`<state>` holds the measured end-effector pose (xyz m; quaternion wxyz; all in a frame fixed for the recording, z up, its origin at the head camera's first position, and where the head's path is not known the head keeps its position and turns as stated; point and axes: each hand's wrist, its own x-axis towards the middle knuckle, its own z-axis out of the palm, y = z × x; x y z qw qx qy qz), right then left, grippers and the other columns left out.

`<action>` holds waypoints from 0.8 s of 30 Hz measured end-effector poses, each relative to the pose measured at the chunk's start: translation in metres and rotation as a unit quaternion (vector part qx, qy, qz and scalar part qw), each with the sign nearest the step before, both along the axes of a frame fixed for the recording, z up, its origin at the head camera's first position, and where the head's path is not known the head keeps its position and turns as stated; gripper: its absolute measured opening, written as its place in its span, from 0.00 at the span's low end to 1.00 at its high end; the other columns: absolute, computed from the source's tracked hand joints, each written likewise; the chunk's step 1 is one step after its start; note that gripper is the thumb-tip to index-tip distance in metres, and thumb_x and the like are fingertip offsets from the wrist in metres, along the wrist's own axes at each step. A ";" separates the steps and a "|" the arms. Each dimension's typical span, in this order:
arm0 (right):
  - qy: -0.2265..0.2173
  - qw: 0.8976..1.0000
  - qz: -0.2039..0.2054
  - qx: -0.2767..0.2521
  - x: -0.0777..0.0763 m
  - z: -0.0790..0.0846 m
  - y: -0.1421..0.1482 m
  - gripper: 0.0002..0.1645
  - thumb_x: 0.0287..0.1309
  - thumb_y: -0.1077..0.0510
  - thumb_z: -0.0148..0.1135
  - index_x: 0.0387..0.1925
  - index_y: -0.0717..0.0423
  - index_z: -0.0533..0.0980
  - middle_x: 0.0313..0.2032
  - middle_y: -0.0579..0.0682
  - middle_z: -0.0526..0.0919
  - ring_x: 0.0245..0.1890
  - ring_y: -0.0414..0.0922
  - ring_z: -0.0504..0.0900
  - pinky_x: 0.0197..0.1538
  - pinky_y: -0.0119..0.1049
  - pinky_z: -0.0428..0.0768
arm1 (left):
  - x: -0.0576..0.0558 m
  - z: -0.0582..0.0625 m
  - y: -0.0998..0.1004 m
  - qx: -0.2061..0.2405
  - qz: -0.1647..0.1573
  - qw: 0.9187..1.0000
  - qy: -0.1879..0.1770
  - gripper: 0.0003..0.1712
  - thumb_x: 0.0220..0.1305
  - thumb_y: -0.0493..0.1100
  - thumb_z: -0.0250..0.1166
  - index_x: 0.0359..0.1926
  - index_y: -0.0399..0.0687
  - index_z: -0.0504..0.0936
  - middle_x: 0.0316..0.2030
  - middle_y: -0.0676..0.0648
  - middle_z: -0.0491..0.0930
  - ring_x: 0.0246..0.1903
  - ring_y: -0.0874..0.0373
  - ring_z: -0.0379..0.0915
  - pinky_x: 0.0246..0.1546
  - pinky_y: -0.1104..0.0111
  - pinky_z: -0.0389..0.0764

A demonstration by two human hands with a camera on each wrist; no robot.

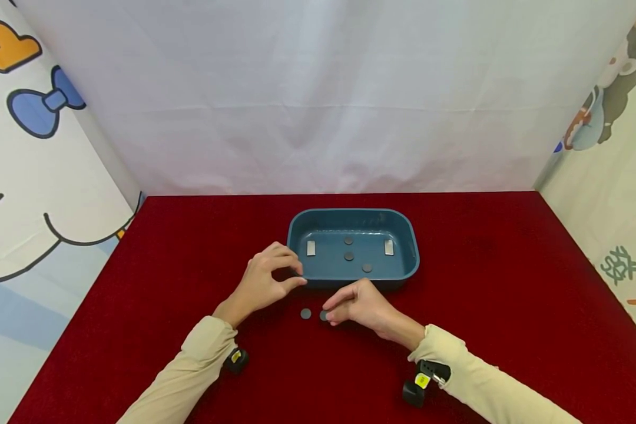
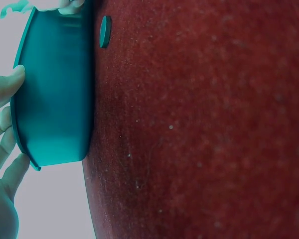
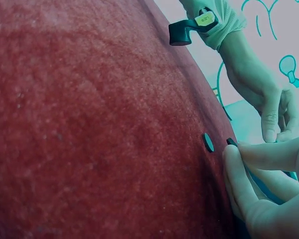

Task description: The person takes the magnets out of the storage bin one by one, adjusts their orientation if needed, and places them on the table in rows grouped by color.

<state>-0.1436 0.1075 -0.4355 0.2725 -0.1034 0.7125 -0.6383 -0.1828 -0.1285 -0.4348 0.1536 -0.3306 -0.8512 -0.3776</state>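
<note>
At the front left corner of a blue plastic basin (image 1: 357, 275), my left hand (image 1: 270, 277) holds the rim. Its thumb (image 2: 12, 82) lies over the outer front wall in the left wrist view, with the other fingers around the corner. My right hand (image 1: 360, 306) is in front of the basin and pinches a small grey disc (image 3: 231, 142) between thumb and index finger. To the left of it, a second grey disc (image 1: 305, 314) lies on the red cloth. Inside the basin are three grey discs, one of them near the middle (image 1: 348, 257), and two silver rectangular pieces.
Red cloth (image 1: 482, 282) covers the table around the basin. A white curtain (image 1: 323, 118) hangs behind the table, and printed cloth panels stand at the left and right. Each wrist wears a small black camera (image 1: 414, 393).
</note>
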 end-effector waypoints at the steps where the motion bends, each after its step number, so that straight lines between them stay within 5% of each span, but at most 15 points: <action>1: 0.000 1.000 -0.001 0.001 0.000 0.000 0.000 0.12 0.52 0.70 0.64 0.39 0.73 0.80 0.31 0.58 0.85 0.28 0.45 0.84 0.40 0.41 0.82 | 0.000 0.000 0.000 -0.001 0.000 1.000 -0.001 0.07 0.47 0.39 0.75 0.27 0.49 0.84 0.33 0.55 0.79 0.39 0.60 0.71 0.38 0.63 0.77; 13: 0.045 0.998 0.008 0.038 -0.001 -0.006 0.000 0.09 0.49 0.73 0.64 0.35 0.69 0.82 0.30 0.57 0.85 0.29 0.45 0.85 0.37 0.39 0.82 | 0.001 0.001 0.000 -0.004 0.003 1.000 -0.011 0.07 0.48 0.40 0.75 0.28 0.48 0.84 0.34 0.54 0.79 0.40 0.60 0.71 0.39 0.62 0.77; 24: 0.144 0.985 0.038 0.090 -0.003 -0.007 -0.004 0.08 0.49 0.73 0.64 0.33 0.66 0.83 0.29 0.53 0.85 0.26 0.42 0.84 0.32 0.34 0.81 | 0.001 0.000 0.000 -0.004 0.004 1.000 -0.014 0.07 0.48 0.39 0.75 0.27 0.49 0.84 0.34 0.55 0.79 0.40 0.61 0.71 0.39 0.62 0.77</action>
